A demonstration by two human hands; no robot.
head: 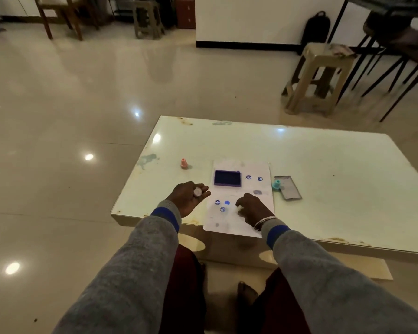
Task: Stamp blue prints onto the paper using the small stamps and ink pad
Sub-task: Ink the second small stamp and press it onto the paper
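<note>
Now your left hand [191, 197], lower centre of frame, cups small round pale cap [198, 192] in palm, just left of paper [239, 222]. Your right hand [252, 208] pinches white stamp [240, 209] on paper, beside blue prints [222, 205]. Ink pad [227, 178] lies on paper above hands. Pink stamp [184, 163] upper left, teal stamp [276, 184] right.

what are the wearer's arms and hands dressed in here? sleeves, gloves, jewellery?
Both arms wear grey knit sleeves, each with a blue band near the cuff and a grey cuff edge. The left hand and right hand are bare, no gloves. The right wrist carries thin metal bangles.
</note>
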